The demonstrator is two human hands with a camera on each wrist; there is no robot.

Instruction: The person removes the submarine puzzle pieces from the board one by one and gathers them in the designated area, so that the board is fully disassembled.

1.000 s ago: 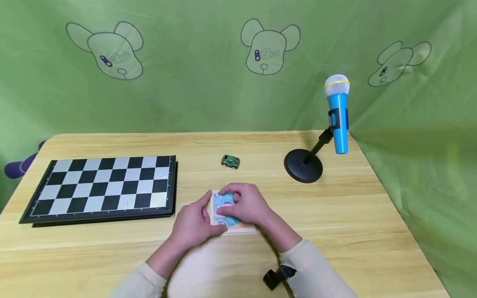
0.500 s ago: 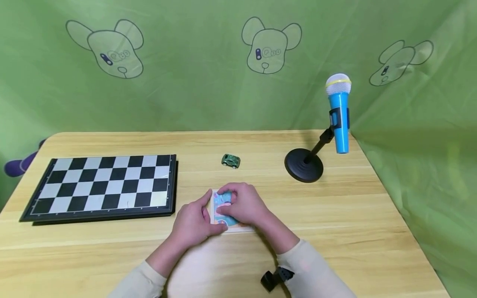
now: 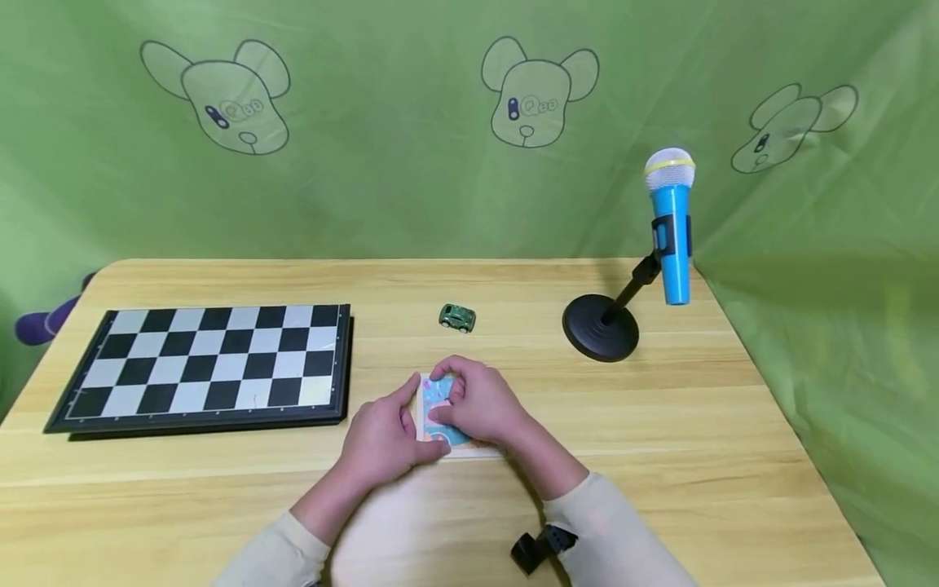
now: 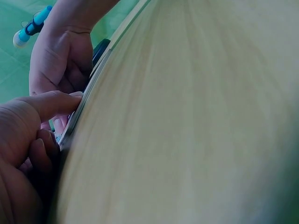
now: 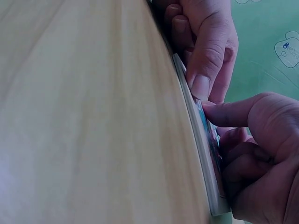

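A small flat picture board [image 3: 438, 393], blue and pink with a white rim, lies on the table under both hands. My left hand [image 3: 381, 439] holds its left side, index finger along the upper left corner and thumb over the near edge. The right hand [image 3: 480, 405] lies across the picture and covers its right part, thumb and index fingertip on the face and other fingers curled beneath the palm. In the right wrist view, the board's pale edge [image 5: 202, 151] shows, and both thumb tips meet close together on it. I cannot tell whether the right fingers pinch a separate piece.
A folded black-and-white chessboard [image 3: 213, 359] lies at the left. Beyond the hands stands a green toy car [image 3: 458, 318]. A blue toy microphone [image 3: 672, 232] on a black stand [image 3: 601, 328] is at the back right. Green curtain [image 3: 396, 163] hangs behind the table [image 3: 660, 440].
Both hands stay at the board; the right hand shifts only slightly over the picture. The whole head view drifts a little, so the scene sits slightly further right.
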